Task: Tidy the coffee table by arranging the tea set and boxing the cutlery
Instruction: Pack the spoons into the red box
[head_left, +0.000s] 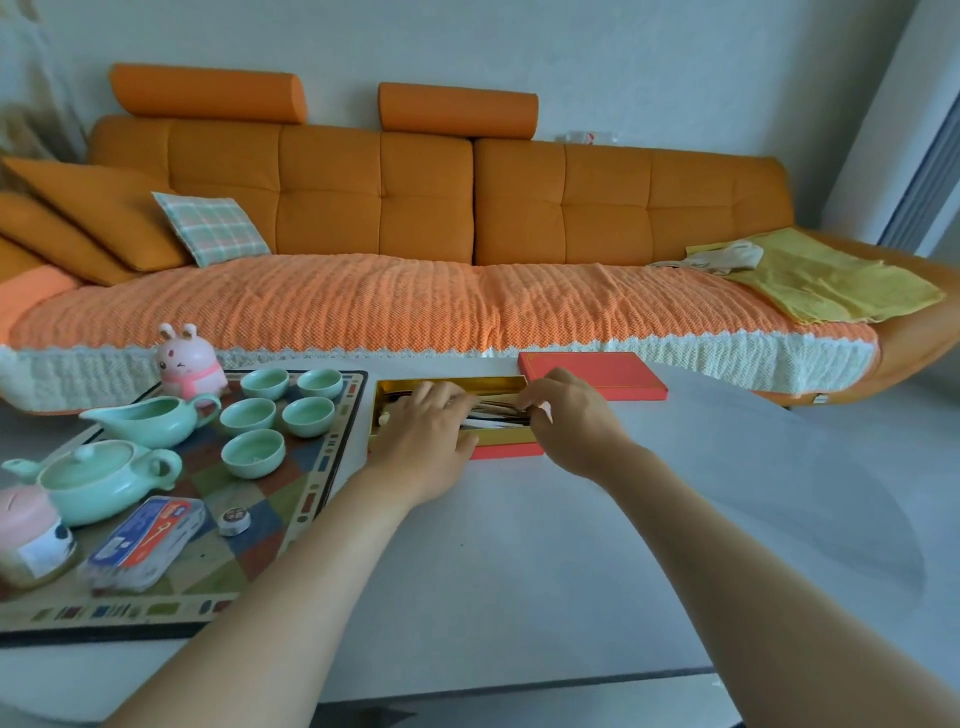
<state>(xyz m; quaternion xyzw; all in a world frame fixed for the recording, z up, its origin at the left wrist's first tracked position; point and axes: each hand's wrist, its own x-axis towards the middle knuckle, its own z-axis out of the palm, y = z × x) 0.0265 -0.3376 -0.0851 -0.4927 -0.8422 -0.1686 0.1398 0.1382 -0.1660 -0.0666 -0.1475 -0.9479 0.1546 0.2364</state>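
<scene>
Two bare forearms reach forward from the bottom edge across a pale grey coffee table (519, 571); both hands meet over an open box (447, 387) with a gold lining and red outer walls, near the far side of the table. Left hand (426, 441) lies palm down over the left half of the box, fingers loosely spread and reaching into it; right hand (566, 415) sits at the right end, its fingers curled and pinching at the ends of the cutlery (496, 413), dark and pale slender pieces lying lengthwise inside; exactly which pieces are gripped cannot be told. Red lid (597, 374) lies flat just behind and to the right of the box, apart from both hands.

To the left, a patterned mat (311, 483) with a chequered centre carries the mint-green tea set; five small cups (283, 415) stand clustered upright at its far end; a pouring pitcher (150, 421) sits beside them, and a lidded teapot (98, 478) nearer the camera. A flat blue and red packet (148, 540), a small round tin (234, 521) and a pink jar (31, 535) lie on the near part of the mat; a pink rabbit figure (189, 361) stands at its far edge. Behind the table runs an orange sofa (415, 208) with a checked cushion (210, 228) and a yellow cloth (831, 283).
</scene>
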